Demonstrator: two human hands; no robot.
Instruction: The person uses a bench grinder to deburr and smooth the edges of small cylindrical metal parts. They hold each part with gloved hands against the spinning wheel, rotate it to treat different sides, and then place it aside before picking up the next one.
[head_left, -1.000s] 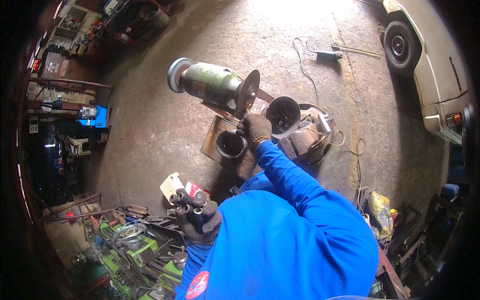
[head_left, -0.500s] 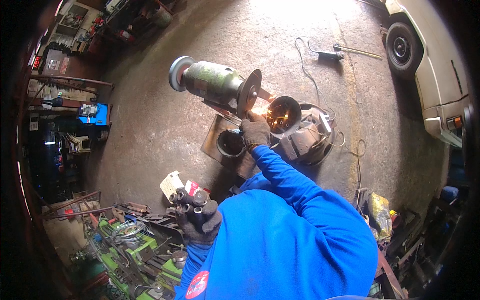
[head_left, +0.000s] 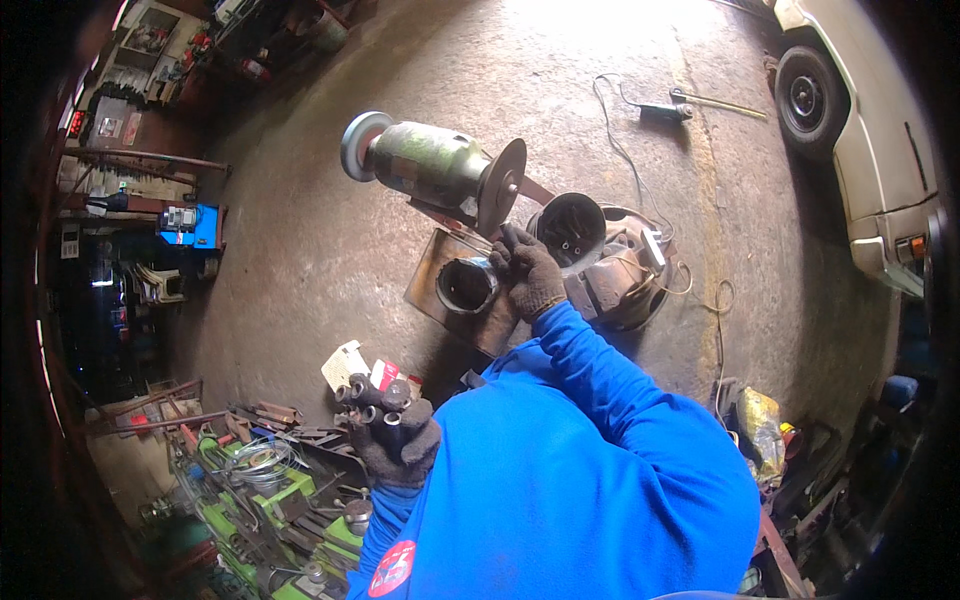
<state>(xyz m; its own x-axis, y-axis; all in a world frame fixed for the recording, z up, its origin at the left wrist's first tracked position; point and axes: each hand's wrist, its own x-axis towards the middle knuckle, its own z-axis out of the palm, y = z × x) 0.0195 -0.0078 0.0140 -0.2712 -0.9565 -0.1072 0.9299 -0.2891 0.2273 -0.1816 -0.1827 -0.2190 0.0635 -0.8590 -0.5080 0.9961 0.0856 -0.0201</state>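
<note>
My gloved right hand (head_left: 530, 277) is closed on a small dark metal piece (head_left: 511, 237), which looks like a short tube. It is just below the dark disc wheel (head_left: 501, 187) of a green bench grinder (head_left: 432, 162), apart from the wheel. Beside that hand, on the right, a round metal can (head_left: 571, 226) holds a few small metal pieces. To its left an open dark cylinder (head_left: 467, 286) stands on a metal plate (head_left: 425, 283). Lower left, my gloved left hand (head_left: 405, 450) cradles several short metal tubes (head_left: 394, 419), open ends up.
A pale wheel (head_left: 366, 146) sits at the grinder's other end. Cables, a metal block (head_left: 604, 283) and an angle grinder (head_left: 663, 112) lie to the right. A van (head_left: 875, 150) stands at the far right. Green machinery (head_left: 260, 520) and metal scraps crowd the lower left.
The sparks at the disc wheel have stopped. My right hand has drawn back toward me and slightly right, with the metal piece now showing at its fingertips. My left hand has barely moved.
</note>
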